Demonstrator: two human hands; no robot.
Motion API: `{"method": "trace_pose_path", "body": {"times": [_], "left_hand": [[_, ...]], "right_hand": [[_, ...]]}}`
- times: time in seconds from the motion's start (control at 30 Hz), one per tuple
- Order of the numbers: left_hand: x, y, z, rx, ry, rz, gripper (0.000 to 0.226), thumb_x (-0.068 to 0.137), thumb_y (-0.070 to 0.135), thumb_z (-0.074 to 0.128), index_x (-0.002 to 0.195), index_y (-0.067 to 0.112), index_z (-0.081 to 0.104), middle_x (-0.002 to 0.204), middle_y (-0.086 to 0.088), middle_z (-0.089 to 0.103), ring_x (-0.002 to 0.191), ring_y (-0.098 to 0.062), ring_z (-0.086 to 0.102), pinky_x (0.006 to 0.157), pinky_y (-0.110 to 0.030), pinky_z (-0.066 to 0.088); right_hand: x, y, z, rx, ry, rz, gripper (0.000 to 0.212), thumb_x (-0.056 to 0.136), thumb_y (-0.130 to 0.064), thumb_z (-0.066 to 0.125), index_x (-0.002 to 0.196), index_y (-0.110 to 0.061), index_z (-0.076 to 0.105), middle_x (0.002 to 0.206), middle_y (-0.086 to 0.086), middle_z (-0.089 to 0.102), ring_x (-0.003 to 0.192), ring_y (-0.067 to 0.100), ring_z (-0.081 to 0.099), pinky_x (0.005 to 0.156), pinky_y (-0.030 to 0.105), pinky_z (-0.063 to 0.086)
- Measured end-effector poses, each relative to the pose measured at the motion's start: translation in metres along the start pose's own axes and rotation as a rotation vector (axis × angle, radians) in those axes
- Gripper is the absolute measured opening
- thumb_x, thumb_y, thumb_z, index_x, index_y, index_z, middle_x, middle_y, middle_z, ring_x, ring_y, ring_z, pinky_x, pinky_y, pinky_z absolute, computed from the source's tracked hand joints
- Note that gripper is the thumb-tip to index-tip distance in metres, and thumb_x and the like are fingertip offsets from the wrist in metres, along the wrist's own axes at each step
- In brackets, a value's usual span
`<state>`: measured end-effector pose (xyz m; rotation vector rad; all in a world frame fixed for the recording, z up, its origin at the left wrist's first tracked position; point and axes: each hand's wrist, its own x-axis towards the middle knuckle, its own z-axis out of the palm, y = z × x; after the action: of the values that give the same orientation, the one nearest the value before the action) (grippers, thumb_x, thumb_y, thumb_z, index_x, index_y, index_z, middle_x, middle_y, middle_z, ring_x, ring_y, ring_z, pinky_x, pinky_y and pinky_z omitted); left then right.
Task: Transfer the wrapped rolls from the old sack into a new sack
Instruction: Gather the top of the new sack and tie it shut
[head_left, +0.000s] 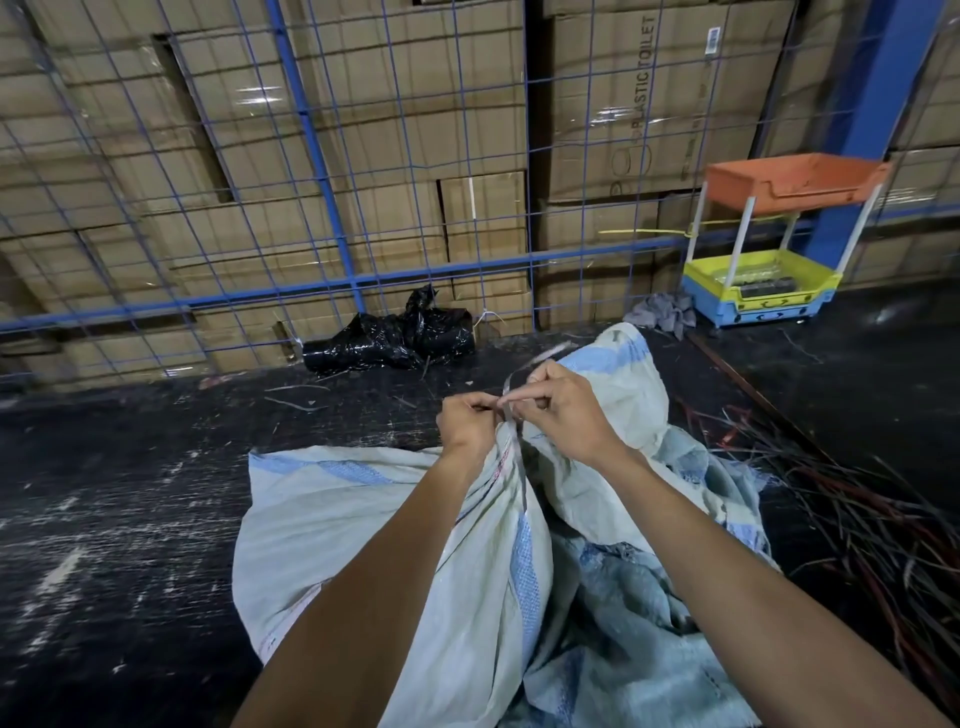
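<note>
Left hand (467, 422) and right hand (558, 410), close together, each pinch a thin grey strap (514, 441) at the gathered neck of a pale woven sack (363, 519). Sack lies on the dark scuffed floor (130, 493). Wrapped rolls not visible. Black plastic bundle (389, 338) beyond, against blue wire fence (311, 156).
</note>
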<state>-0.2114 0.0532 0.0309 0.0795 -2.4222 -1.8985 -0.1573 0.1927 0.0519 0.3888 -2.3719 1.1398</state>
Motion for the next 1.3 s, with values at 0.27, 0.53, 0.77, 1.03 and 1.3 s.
{"method": "trace_pose_path", "body": {"times": [0.27, 0.53, 0.77, 1.03, 1.3], "left_hand": [[0.003, -0.005, 0.005, 0.037, -0.075, 0.054, 0.017, 0.080, 0.000, 0.071, 0.077, 0.014, 0.079, 0.072, 0.001, 0.073, 0.065, -0.009, 0.059, 0.066, -0.025, 0.049], [-0.002, -0.003, -0.002, -0.007, -0.131, 0.140, 0.007, 0.083, 0.013, 0.077, 0.077, 0.012, 0.077, 0.081, -0.011, 0.074, 0.072, -0.017, 0.064, 0.073, -0.036, 0.053], [-0.004, 0.000, -0.004, 0.039, -0.124, 0.116, 0.006, 0.085, 0.005, 0.071, 0.083, 0.008, 0.076, 0.083, -0.011, 0.074, 0.074, -0.016, 0.063, 0.073, -0.036, 0.053], [-0.003, -0.001, -0.007, 0.005, -0.033, 0.071, 0.003, 0.083, 0.009, 0.076, 0.086, 0.008, 0.075, 0.081, -0.006, 0.076, 0.079, -0.019, 0.072, 0.076, -0.028, 0.058], [-0.003, -0.003, -0.010, -0.087, -0.148, 0.131, 0.006, 0.082, 0.006, 0.077, 0.081, 0.011, 0.077, 0.085, -0.015, 0.075, 0.080, -0.027, 0.070, 0.082, -0.041, 0.058]], "right_hand": [[0.009, 0.005, -0.007, -0.272, -0.178, -0.158, 0.012, 0.097, -0.017, 0.057, 0.094, -0.022, 0.068, 0.132, -0.009, 0.057, 0.118, 0.010, 0.057, 0.093, 0.034, 0.050], [0.021, 0.005, -0.006, -0.264, -0.313, -0.066, 0.014, 0.099, -0.015, 0.048, 0.091, -0.026, 0.052, 0.086, 0.000, 0.059, 0.082, 0.015, 0.055, 0.074, 0.037, 0.048], [0.024, 0.004, 0.001, -0.182, -0.227, 0.112, 0.019, 0.097, -0.008, 0.053, 0.086, -0.022, 0.059, 0.080, 0.001, 0.069, 0.076, 0.018, 0.062, 0.070, 0.038, 0.051], [0.025, 0.006, 0.013, -0.063, -0.032, 0.366, 0.018, 0.090, -0.011, 0.067, 0.076, -0.018, 0.075, 0.079, -0.003, 0.075, 0.080, 0.016, 0.070, 0.081, 0.030, 0.055], [0.023, 0.007, 0.007, 0.167, 0.069, 0.530, 0.021, 0.082, -0.021, 0.080, 0.092, -0.011, 0.065, 0.077, -0.002, 0.064, 0.073, 0.013, 0.062, 0.067, 0.021, 0.047]]}}
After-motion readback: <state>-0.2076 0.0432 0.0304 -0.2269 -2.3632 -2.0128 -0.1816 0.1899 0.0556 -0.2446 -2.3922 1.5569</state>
